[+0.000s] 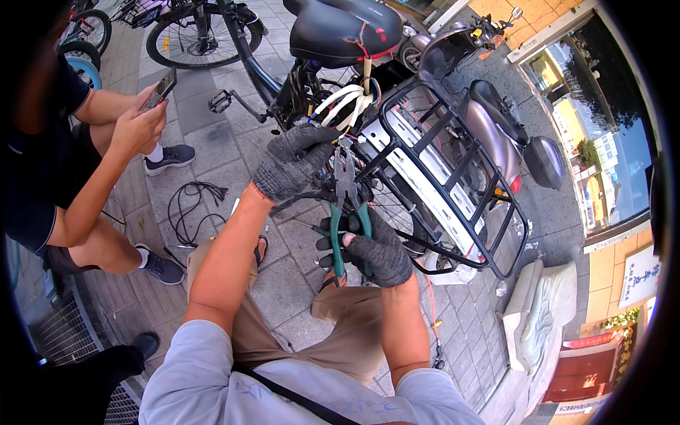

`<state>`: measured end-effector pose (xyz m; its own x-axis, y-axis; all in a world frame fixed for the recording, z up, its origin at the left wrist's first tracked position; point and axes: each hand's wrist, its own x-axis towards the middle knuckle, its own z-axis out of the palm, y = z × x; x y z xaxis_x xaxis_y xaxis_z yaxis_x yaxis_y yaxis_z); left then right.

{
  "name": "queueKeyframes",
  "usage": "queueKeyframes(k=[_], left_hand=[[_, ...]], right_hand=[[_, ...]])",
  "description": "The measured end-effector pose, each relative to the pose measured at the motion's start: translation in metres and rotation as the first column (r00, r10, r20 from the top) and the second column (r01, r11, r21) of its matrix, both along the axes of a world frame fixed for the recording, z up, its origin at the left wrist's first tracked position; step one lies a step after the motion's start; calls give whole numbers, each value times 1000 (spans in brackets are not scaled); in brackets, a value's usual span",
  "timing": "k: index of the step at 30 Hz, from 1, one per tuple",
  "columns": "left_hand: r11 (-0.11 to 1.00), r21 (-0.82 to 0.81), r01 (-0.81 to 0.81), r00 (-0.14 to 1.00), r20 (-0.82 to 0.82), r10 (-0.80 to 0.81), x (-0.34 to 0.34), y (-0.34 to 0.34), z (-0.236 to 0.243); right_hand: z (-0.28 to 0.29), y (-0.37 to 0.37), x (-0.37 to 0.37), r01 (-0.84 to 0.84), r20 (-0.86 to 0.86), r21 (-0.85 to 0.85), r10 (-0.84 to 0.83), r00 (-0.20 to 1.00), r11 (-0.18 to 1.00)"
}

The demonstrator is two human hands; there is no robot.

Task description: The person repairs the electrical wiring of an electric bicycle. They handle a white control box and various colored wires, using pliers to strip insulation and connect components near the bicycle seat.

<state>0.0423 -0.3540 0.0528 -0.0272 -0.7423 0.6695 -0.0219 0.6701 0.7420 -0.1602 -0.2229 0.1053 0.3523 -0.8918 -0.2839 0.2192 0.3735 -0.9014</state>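
In my right hand (379, 251), gloved in dark grey, is a pair of pliers (346, 185) with green handles. Its grey jaws point away from me, toward thin wires. The handles stand apart, with my fingers around and between them. My left hand (294, 164), in a matching glove, is closed at the wires beside the jaw tips; the fingertips partly hide what they pinch, which looks like a thin wire. Just beyond hangs a bundle of white cables (347, 100) with thinner coloured wires, below the black saddle (346, 32) of an electric bike.
The bike's black rear rack (453, 159) stretches right of my hands. At left, a person (85, 156) holds a phone (160, 90). A black cable (185, 212) lies coiled on the paving. A parked scooter (496, 134) and a pale padded seat (540, 315) are at right.
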Motion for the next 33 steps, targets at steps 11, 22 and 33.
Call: queueKeyframes(k=[11, 22, 33], left_hand=[[1000, -17, 1, 1000, 19, -1, 3, -1, -1], [993, -81, -85, 992, 87, 92, 0, 3, -1], [991, -14, -136, 983, 121, 136, 6, 6, 6]], right_hand=[[8, -8, -3, -15, -270, -121, -18, 963, 993], [-6, -4, 7, -424, -731, -655, -668, 143, 626], [-7, 6, 7, -198, -717, -653, -514, 471, 731]])
